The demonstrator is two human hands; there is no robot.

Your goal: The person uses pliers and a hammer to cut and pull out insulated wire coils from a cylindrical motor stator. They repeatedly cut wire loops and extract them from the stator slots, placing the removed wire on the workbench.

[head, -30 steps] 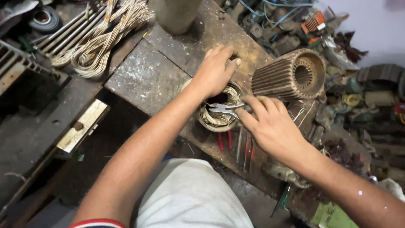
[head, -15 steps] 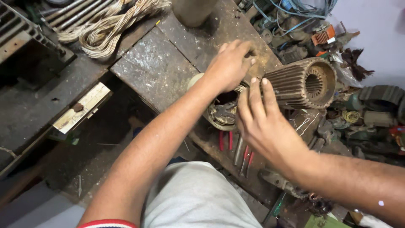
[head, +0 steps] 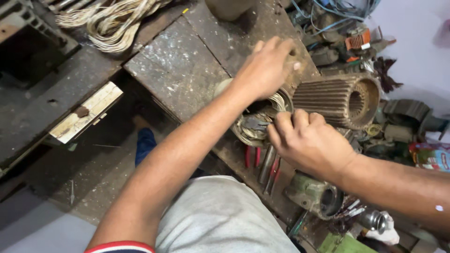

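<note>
A round motor stator with pale copper windings (head: 251,131) rests on the worn metal bench top (head: 183,65). My left hand (head: 267,65) lies over its far rim and grips it, hiding most of the top. My right hand (head: 309,140) is closed in a fist at the stator's near right side, holding grey pliers (head: 255,123). The pliers' jaws point left into the windings. Whether the jaws pinch a wire is hidden.
A ribbed cylindrical motor housing (head: 337,100) lies right of the stator. Red-handled tools (head: 262,161) lie along the bench edge, next to a green motor part (head: 314,194). A wire coil (head: 117,23) is at top left, a pale wooden block (head: 84,112) at left, cluttered parts at right.
My right hand has gone from flat, spread fingers to a fist at the stator's side. My left hand has stayed on the stator's rim. The view has shifted.
</note>
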